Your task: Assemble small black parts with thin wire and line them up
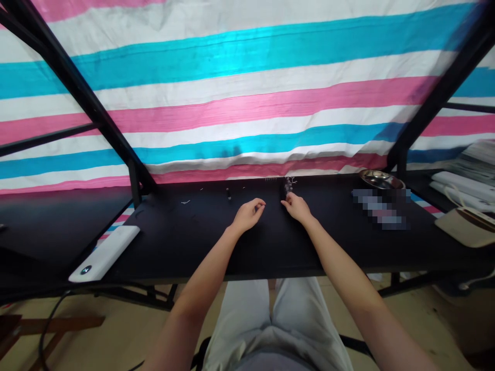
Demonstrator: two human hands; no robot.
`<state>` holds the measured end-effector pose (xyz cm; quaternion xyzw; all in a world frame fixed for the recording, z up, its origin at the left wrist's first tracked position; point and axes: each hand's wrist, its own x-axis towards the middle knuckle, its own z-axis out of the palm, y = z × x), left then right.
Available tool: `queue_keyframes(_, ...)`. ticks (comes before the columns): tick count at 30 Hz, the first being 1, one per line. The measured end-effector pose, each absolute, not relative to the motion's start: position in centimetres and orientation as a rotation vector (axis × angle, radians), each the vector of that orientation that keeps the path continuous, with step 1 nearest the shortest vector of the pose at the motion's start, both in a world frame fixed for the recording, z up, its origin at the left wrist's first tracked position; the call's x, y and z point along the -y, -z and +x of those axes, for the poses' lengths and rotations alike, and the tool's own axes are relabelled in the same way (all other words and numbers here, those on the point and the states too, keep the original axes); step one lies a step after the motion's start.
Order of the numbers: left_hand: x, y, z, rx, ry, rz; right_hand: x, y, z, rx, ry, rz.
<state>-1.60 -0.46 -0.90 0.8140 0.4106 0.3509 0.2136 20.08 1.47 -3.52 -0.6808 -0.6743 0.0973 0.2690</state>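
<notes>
My left hand (249,214) is just above the black table (185,232), its fingers curled in and the tips close together. Whatever it pinches, if anything, is too small to make out. To its right, my right hand (298,207) has thumb and fingers drawn together at a small dark item with a cluster of shiny clear pieces (289,184) by the table's back edge. Its fingers partly cover that item, and their exact grip is hidden. A short dark piece with a pale end (228,194) lies left of my left hand. Thin white scraps (186,202) lie farther left.
A long white power bank (106,253) lies at the table's left end. At the right are a shiny metal dish (381,179), a blurred-out packet (381,208) and a beige box with a cord (467,226). Striped sheeting (247,103) hangs behind, between black frame posts (87,98).
</notes>
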Motion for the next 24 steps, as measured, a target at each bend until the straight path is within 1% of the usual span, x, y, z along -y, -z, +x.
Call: queue_keyframes(24,0.33,0.91,-1.7,-1.151,-0.976,2.253,-1.84,3.61,19.75,1.79,-0.28,-1.963)
